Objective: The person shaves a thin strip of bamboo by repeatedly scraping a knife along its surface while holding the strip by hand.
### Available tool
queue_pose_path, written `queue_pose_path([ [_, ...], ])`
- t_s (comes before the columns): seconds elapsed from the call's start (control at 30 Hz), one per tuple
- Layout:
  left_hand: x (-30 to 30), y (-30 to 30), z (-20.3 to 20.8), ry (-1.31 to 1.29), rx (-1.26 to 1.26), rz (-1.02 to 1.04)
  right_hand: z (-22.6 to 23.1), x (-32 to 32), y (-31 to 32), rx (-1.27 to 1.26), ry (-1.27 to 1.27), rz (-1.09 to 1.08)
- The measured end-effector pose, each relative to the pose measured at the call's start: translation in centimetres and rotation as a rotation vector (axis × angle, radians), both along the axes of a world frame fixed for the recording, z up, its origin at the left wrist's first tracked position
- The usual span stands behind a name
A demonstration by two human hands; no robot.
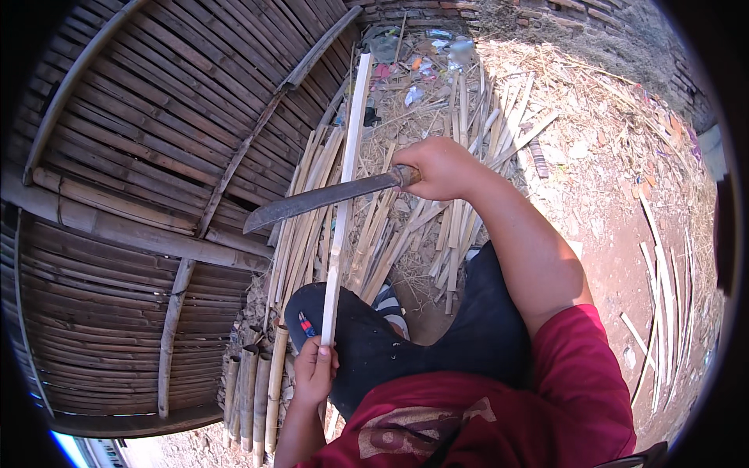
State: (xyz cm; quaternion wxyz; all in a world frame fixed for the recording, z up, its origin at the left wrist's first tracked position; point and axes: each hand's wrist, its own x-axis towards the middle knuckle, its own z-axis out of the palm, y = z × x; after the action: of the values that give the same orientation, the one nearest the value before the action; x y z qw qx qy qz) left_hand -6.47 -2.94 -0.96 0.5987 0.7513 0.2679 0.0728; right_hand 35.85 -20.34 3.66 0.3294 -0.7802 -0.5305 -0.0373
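Note:
My right hand (pixel 441 168) is closed around the short handle of a machete (pixel 320 199). Its long dark blade points left and crosses over a pale bamboo strip (pixel 353 148); whether it touches the strip I cannot tell. My left hand (pixel 315 368) grips the lower end of that strip, beside my left knee. The strip runs up and away from me, slanting slightly right, past the knee. Below the blade, more split bamboo strips (pixel 310 183) lie in a heap on the ground.
A bamboo slat wall (pixel 179 101) rises on the left. Several uncut bamboo poles (pixel 261 398) stand at its foot. More strips (pixel 667 304) lie on the dirt at right. Litter and cloth (pixel 386 47) lie near a brick wall (pixel 562 12) at the back.

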Motion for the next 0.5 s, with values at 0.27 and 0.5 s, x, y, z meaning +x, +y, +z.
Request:
queue_pose_path([
  [0.27, 1.0, -0.6, -1.3, 0.045, 0.371, 0.028, 0.2, 0.4, -0.3, -0.148, 0.041, -0.037],
  [0.5, 0.8, 0.7, -1.9, 0.036, 0.280, -0.016, 0.2, -1.6, 1.0, -0.173, -0.088, 0.036],
])
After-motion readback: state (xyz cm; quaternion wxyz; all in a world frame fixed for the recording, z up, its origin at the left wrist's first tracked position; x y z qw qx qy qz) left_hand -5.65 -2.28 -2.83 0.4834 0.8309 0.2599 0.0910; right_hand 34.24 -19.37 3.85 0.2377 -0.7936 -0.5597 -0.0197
